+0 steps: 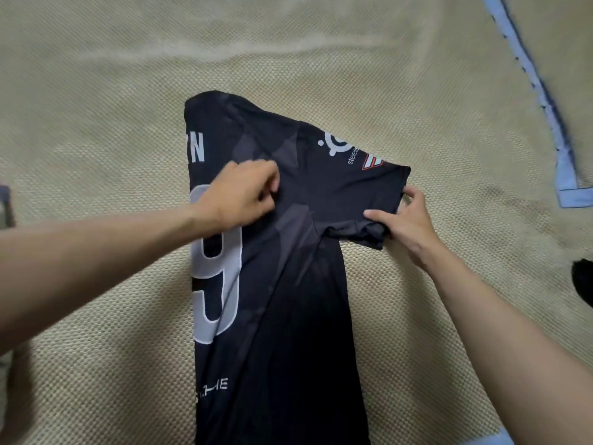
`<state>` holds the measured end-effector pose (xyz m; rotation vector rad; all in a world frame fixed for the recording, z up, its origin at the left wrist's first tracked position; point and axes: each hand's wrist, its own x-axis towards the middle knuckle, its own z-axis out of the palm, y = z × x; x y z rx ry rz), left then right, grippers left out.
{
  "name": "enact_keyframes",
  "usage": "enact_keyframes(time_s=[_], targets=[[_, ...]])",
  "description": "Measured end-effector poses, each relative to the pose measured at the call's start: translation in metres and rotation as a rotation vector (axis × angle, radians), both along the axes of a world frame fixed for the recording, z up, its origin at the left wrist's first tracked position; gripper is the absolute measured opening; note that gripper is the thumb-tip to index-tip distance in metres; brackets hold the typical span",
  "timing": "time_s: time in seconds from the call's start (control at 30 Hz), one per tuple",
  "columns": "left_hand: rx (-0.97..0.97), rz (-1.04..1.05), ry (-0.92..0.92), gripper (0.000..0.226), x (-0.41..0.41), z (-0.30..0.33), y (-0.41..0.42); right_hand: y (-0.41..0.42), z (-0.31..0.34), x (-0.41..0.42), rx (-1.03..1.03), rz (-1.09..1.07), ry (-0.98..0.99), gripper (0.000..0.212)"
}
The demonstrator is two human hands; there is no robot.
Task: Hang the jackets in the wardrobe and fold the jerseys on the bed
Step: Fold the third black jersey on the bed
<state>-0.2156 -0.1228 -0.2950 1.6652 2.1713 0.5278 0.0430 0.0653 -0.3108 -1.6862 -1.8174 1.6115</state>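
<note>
**threadstarter:** ok biggest thing first, what's the surface?

**replyguy:** A tan bed cover [321,59] with a woven, bumpy texture fills basically the whole view. It's a bit wrinkled up top.

**threadstarter:** and the jersey?

**replyguy:** The black jersey [288,300] lies flat on the cover, dead centre, back side up. Its left side is already folded in, so only half of a big white number and a couple of letters show along the left edge. The right sleeve sticks out to the right, with a white logo and a red-and-white badge on it.

**threadstarter:** anything else lying around?

**replyguy:** A light blue garment [545,101] with dark trim in the top right corner, well apart from the jersey. Also a small black thing [584,284] cut off at the right edge, can't tell what it is.

**threadstarter:** hands?

**replyguy:** The left hand [240,191] has its fingers curled, pinching the fabric near the middle of the upper back. The right hand [407,216] grips the end of the right sleeve, thumb on top and fingers tucked around the cuff.
</note>
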Motion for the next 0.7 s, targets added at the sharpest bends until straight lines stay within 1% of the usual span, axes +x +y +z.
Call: enact_keyframes(time_s=[0.07,0.17,0.2,0.27,0.33,0.43,0.53,0.6,0.7], targets=[[-0.042,-0.032,-0.08,0.019,0.025,-0.006,-0.024,-0.005,0.0,0.008,-0.006,-0.014,-0.056,0.079],[-0.118,-0.071,-0.114,0.017,0.058,-0.007,-0.069,-0.018,0.001,0.02,-0.016,-0.092,-0.165,0.07],[-0.151,-0.078,-0.123,0.018,0.07,-0.006,-0.086,-0.023,0.001,0.023,0.018,-0.104,-0.213,0.065],[-0.26,-0.121,-0.133,0.02,0.094,-0.001,-0.119,-0.038,0.002,0.03,0.146,-0.06,-0.318,0.056],[-0.379,-0.219,-0.106,0.024,0.118,0.003,-0.149,-0.061,0.004,0.034,0.235,-0.001,-0.318,0.051],[-0.457,-0.387,-0.02,0.039,0.143,0.007,-0.184,-0.109,0.008,0.033,0.242,0.056,-0.239,0.039],[-0.605,-0.517,0.144,0.048,0.161,0.013,-0.201,-0.163,0.011,0.035,0.166,0.107,-0.162,0.021],[-0.715,-0.532,0.187,0.052,0.17,0.019,-0.209,-0.2,0.014,0.039,0.082,0.207,-0.147,0.019],[-0.784,-0.502,0.22,0.065,0.175,0.025,-0.22,-0.254,0.022,0.049,-0.158,0.332,-0.164,0.021]])
